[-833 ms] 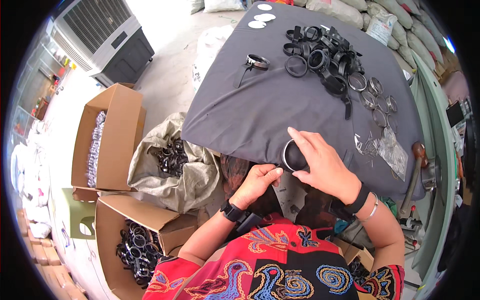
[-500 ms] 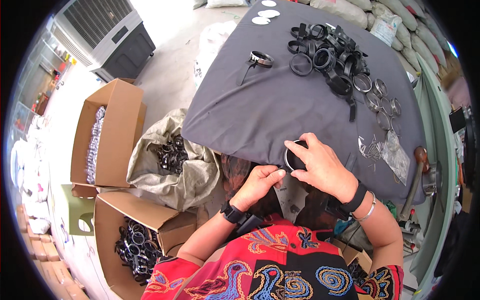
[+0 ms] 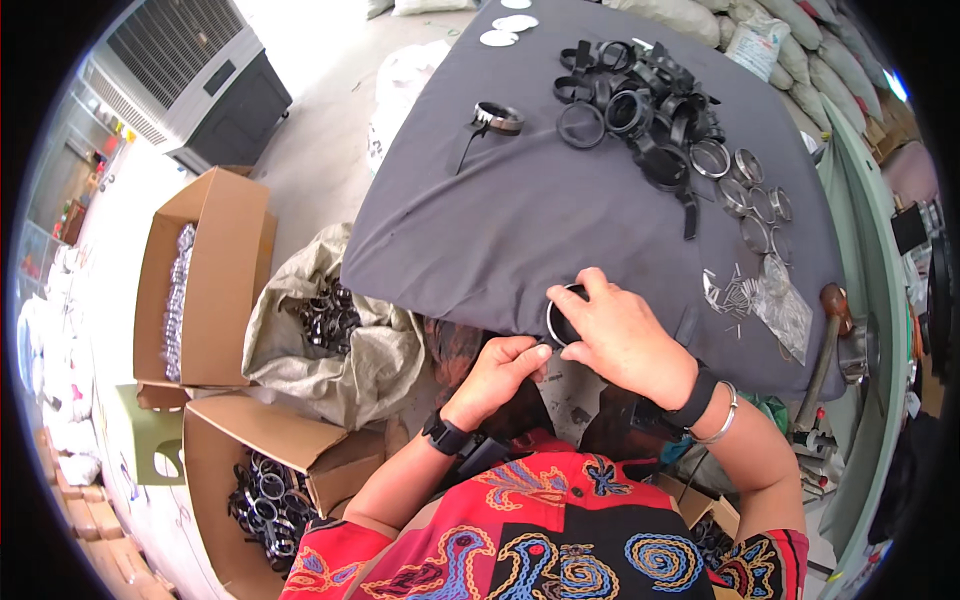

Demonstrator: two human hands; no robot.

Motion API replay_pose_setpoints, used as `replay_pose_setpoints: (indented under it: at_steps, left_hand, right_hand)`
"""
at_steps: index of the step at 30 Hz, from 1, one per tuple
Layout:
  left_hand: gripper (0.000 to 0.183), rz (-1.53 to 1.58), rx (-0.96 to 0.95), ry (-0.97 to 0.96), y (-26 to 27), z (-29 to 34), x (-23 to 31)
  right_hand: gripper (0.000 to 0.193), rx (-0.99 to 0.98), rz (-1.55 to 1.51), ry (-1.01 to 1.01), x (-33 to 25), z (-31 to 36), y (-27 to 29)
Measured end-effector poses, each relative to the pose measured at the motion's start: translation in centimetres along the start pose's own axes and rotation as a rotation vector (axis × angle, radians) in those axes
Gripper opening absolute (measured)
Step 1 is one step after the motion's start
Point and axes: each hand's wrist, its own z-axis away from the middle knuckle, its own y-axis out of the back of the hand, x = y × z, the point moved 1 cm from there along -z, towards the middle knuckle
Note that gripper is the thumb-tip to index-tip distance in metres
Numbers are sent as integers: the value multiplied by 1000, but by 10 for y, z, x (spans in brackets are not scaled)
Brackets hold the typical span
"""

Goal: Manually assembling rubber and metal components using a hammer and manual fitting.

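Observation:
At the near edge of the grey-covered table, a black ring with a silver metal rim (image 3: 553,322) stands tilted on edge. My right hand (image 3: 630,335) is closed around it, fingers over the top and thumb at the lower side. My left hand (image 3: 497,375) pinches at the ring's lower left, on what looks like a thin black strap end, mostly hidden by the fingers. A similar ring with a hanging black strap (image 3: 498,118) lies farther off on the table.
A heap of black strapped rings (image 3: 640,110), bare metal rings (image 3: 755,200), small metal pins (image 3: 735,295), a clear plastic bag (image 3: 783,312) and a hammer (image 3: 832,330) lie on the right. White discs (image 3: 500,38) are far left. A sack (image 3: 360,385) and cardboard boxes (image 3: 225,285) stand left.
The whole view has shifted slightly, so the table and its things sit a little farther left. Both hands keep their hold on the ring, with hardly any change of grip.

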Motion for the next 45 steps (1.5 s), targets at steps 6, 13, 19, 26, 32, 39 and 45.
replay_pose_setpoints:
  at_steps: [6,13,19,26,32,39,45]
  left_hand:
    - [30,-48,23,9,0,2,-3]
    - [28,-38,17,29,0,3,1]
    - [30,-10,-3,51,2,6,-1]
    - [29,1,-6,87,1,4,4]
    - [33,-177,149,30,-6,8,49]
    - [36,-645,672,-578,85,-90,141]
    - [40,-382,655,-310,150,-222,151]
  right_hand:
    - [56,289,61,109,0,-8,-13]
    - [53,310,138,104,4,-31,-46]
    - [53,300,109,52,6,-33,-52]
    - [53,347,160,24,4,-37,-52]
    - [42,524,-564,37,21,-28,-29]
    - [33,650,-538,-82,49,12,-28]
    - [37,695,-270,-97,54,19,-45]
